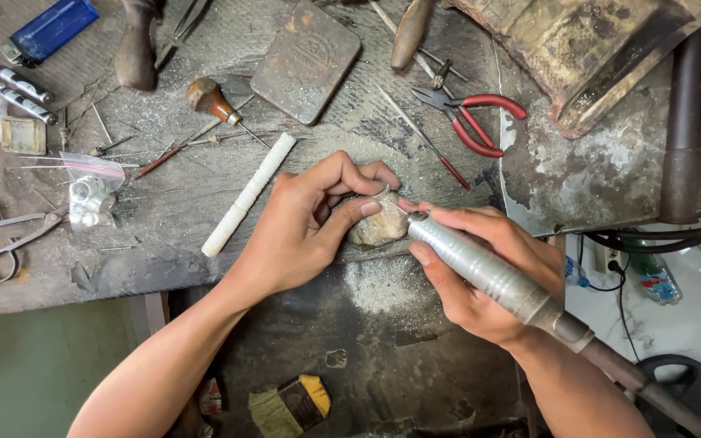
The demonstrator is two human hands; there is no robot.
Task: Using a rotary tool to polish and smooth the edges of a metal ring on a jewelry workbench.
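Standing by this bench, and it's a proper working mess. Far left, a pair of scissors [6,235] lies flat next to a little plastic bag [91,195] of silvery bits, parked at the edge out of the way. A blue lighter [49,28] sits up in the corner. Next over, a white stick [249,195] lies diagonally just beside the left hand, handy but not touching.

The left hand [310,227] is curled tight: fingers and thumb pinch a small ring [381,193] against a lumpy stone-like block [376,227] at the bench edge, which looks like it's there to brace the work so it doesn't skid. The ring sits right between both hands, above the dark dusty apron [367,324] that seems placed to catch filings.

The right hand [480,268] is wrapped closed around a ribbed metal rotary tool [480,268], held like a pen with the tip meeting the ring. I can't quite make out the bit itself, it's too small.

Further right, red-handled pliers [472,118] rest on the bench, well apart from the hands. A brush [290,405] lies down below.
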